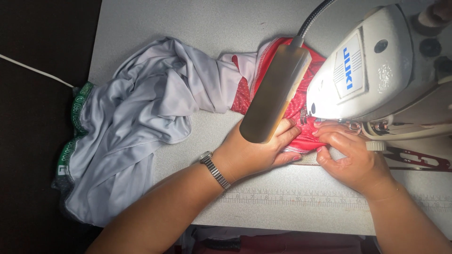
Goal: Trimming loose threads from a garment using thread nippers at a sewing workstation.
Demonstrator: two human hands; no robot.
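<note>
Smooth silky grey cloth [141,117], red mesh fabric [301,108], glossy white metal sewing machine [367,70], matt speckled surface [197,28], ribbed metal watch strap [217,173]

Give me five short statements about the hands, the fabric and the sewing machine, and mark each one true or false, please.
1. Both hands press the red fabric near the needle. True.
2. The left hand wears a wristwatch. True.
3. The grey fabric lies right of the sewing machine. False: it lies to the left.
4. The right hand holds scissors. False: it holds only fabric.
5. A ruler strip runs along the table edge. True.
</note>
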